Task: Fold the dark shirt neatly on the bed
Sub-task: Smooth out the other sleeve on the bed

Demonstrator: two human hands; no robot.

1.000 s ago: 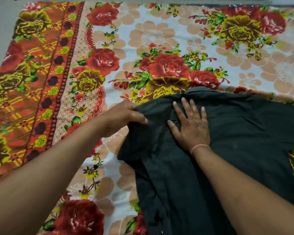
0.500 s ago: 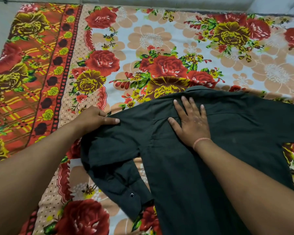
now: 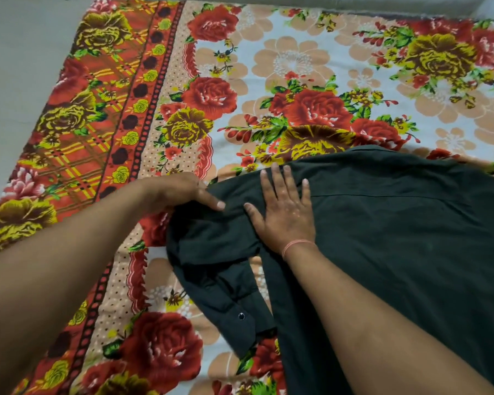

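Note:
The dark shirt (image 3: 397,238) lies spread on the bed at the right, its collar end toward the far side. Its left sleeve (image 3: 217,252) is bunched beside the body, and the cuff with a button (image 3: 241,316) points toward me. My left hand (image 3: 183,192) grips the sleeve's top edge near the shoulder, with the thumb lying on top of the cloth. My right hand (image 3: 285,215) presses flat on the shirt's shoulder area, fingers straight and spread, a thin band on the wrist.
A floral bedsheet (image 3: 297,67) with red and yellow roses covers the bed. Its orange patterned border (image 3: 97,124) runs along the left edge. Grey floor (image 3: 17,67) lies beyond that edge, and a pale wall strip runs along the top.
My left hand pulled the sleeve out to the left, then brought it back right toward my right hand, bunching the sleeve. My right hand stayed flat on the shirt.

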